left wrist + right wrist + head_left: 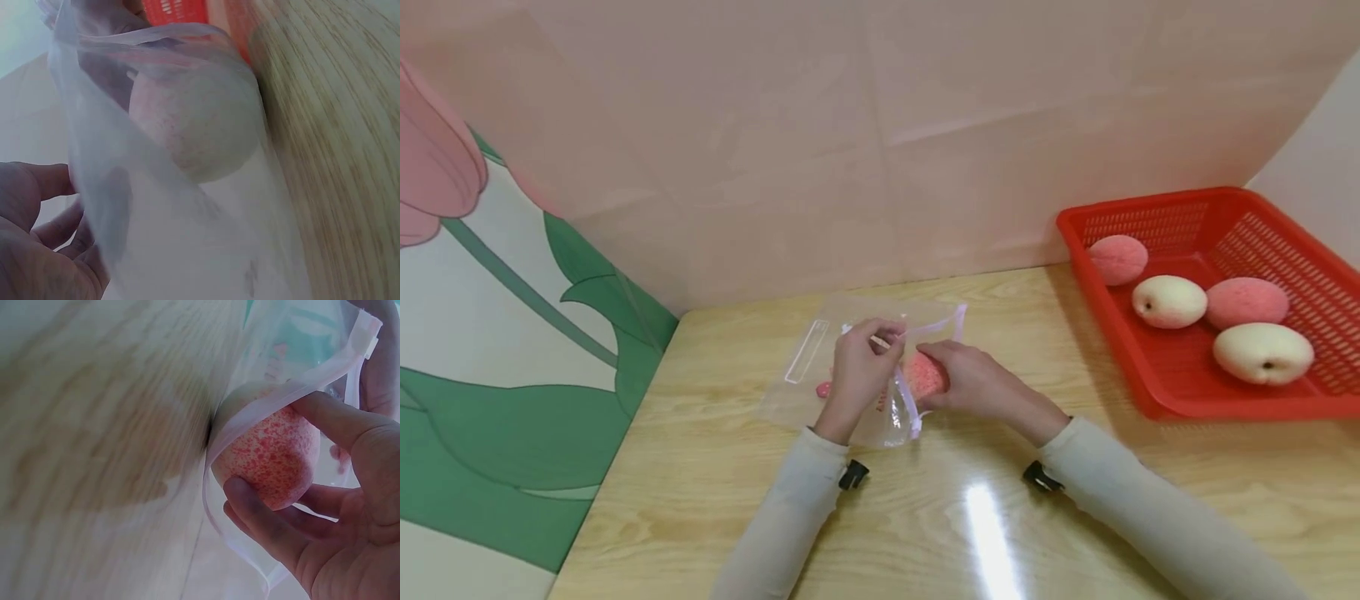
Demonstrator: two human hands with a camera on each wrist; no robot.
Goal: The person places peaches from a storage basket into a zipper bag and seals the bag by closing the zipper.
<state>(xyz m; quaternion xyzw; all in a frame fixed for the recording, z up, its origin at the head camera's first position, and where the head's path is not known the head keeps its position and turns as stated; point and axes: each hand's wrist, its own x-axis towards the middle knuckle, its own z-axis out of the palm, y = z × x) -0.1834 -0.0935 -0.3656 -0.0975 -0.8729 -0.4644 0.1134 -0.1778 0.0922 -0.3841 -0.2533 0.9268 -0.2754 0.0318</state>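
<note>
- The left hand is at the mouth of a clear plastic bag with a pale purple zip strip, its thumb and fingers pinching the upper edge of the film.
- The right hand grasps a round, red-speckled cream fruit, fingers and thumb curled about its sides.
- That fruit sits partly inside the bag's open mouth; in the right wrist view the zip strip crosses over it, and a slider shows at one end of the strip.
- The bag lies on a pale wood-grain tabletop, its closed end to the left.
- On the right stands a red plastic basket with slotted walls, holding two pink oval fruits and two cream oval fruits.
- Behind the tabletop hangs a creased pale pink sheet; a panel with a pink tulip and green leaves is at the left.
</note>
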